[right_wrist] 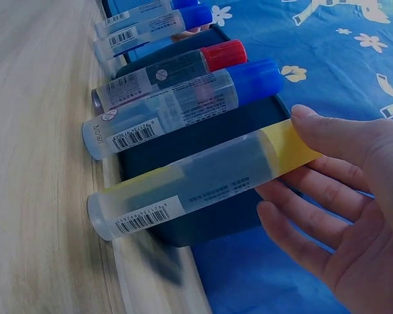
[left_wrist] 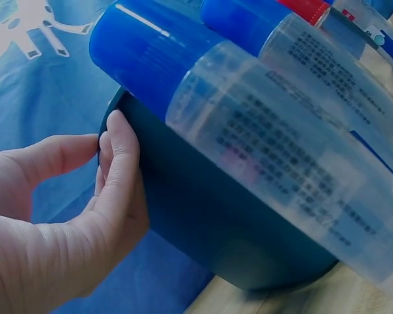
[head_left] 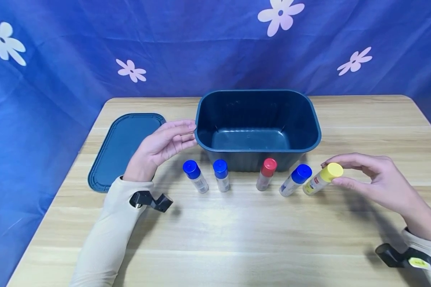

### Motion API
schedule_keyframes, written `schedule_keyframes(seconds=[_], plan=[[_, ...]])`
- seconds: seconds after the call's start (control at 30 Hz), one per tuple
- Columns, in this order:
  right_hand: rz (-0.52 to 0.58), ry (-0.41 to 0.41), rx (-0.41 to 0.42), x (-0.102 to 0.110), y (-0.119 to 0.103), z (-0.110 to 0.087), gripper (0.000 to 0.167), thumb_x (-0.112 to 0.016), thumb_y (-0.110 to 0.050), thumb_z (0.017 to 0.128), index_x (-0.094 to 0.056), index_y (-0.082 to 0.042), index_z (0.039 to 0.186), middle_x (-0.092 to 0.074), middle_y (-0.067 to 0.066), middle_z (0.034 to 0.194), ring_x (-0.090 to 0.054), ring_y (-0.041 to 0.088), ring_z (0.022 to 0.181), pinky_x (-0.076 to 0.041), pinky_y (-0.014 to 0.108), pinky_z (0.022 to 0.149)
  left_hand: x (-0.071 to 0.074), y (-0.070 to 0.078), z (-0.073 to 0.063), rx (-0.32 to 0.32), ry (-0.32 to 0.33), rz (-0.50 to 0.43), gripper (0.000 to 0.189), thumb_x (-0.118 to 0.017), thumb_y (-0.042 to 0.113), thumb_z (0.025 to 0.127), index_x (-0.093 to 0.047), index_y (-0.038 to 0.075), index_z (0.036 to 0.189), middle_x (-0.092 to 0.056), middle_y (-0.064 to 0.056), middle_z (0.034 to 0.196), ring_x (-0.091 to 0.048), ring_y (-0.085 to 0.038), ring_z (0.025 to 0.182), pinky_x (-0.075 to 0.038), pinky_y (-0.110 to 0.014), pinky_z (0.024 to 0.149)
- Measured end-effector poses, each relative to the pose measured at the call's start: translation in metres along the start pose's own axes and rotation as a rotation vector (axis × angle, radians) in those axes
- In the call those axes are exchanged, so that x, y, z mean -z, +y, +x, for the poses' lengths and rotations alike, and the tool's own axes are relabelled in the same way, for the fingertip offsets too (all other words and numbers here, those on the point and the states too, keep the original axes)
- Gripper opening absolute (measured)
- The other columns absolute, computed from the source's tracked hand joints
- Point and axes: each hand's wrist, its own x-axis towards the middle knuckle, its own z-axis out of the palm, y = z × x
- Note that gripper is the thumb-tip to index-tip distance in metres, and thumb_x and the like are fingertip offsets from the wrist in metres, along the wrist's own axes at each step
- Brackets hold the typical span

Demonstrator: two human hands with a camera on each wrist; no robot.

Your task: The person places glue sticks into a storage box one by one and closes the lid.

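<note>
My right hand point(head_left: 380, 179) pinches the yellow cap of a clear glue bottle point(head_left: 317, 183) between thumb and fingers; the bottle stands at the right end of a row. Beside it is a blue-capped bottle point(head_left: 294, 181), then a red-capped bottle point(head_left: 266, 175). Farther left stand two more blue-capped bottles, one point(head_left: 222, 177) close to the bin and one point(head_left: 197, 177) outermost. The left hand point(head_left: 165, 143) holds the left rim of a dark teal bin point(head_left: 258, 157), thumb at the rim and fingers against the outer wall point(left_wrist: 183, 190). Nothing lies in the visible inside of the bin.
A flat teal lid point(head_left: 123, 143) lies on the wooden table point(head_left: 230, 239) at the left, partly behind the left hand. Blue cloth point(head_left: 201, 48) with white flowers hangs behind the table and along its left side.
</note>
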Motion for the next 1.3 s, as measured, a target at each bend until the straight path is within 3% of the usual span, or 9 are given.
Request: schedule_keyframes(seconds=[0.5,0.83,1.07,1.17,1.3], plan=[[0.049,0.034,0.01,-0.002,0.004,0.001,0.049,-0.074,0.025,0.064,-0.068,0.004,0.108,-0.072,0.009,0.101,-0.068,0.011,0.09,-0.051,0.013,0.08,0.001,-0.001,-0.001,-0.011,-0.001,0.011,0.017,-0.05,-0.006,0.097,-0.066,-0.006,0.101,-0.071,-0.017,0.095,-0.069,-0.023,0.086,-0.058,-0.031,0.079],[0.048,-0.025,-0.05,-0.001,0.003,0.002,0.046,-0.076,0.019,0.069,-0.068,-0.001,0.11,-0.071,0.006,0.102,-0.066,0.01,0.094,-0.05,0.013,0.081,0.0,0.0,0.0,-0.005,-0.003,0.01,0.015,-0.052,-0.005,0.096,-0.066,-0.006,0.102,-0.071,-0.016,0.094,-0.069,-0.023,0.085,-0.058,-0.03,0.078],[0.298,-0.013,-0.025,-0.005,0.01,0.002,0.045,-0.069,0.028,0.069,-0.064,0.012,0.11,-0.071,0.013,0.105,-0.069,0.015,0.092,-0.055,0.018,0.076,0.0,0.0,0.001,-0.002,-0.008,0.013,0.016,-0.052,-0.005,0.096,-0.067,-0.006,0.102,-0.071,-0.017,0.096,-0.069,-0.023,0.087,-0.058,-0.03,0.079],[0.356,-0.014,-0.012,-0.006,0.013,0.001,0.045,-0.068,0.029,0.067,-0.063,0.014,0.109,-0.07,0.016,0.105,-0.069,0.016,0.093,-0.054,0.018,0.077,0.001,-0.001,0.001,0.004,-0.016,0.006,0.016,-0.052,-0.005,0.096,-0.067,-0.006,0.101,-0.071,-0.017,0.096,-0.069,-0.023,0.088,-0.057,-0.03,0.08],[0.258,-0.027,-0.024,-0.007,0.014,0.0,0.047,-0.072,0.027,0.066,-0.065,0.009,0.109,-0.071,0.008,0.105,-0.068,0.012,0.093,-0.053,0.016,0.079,0.002,-0.001,0.0,0.005,-0.016,-0.009,0.015,-0.053,-0.006,0.095,-0.067,-0.006,0.102,-0.071,-0.017,0.095,-0.07,-0.024,0.087,-0.058,-0.031,0.08]])
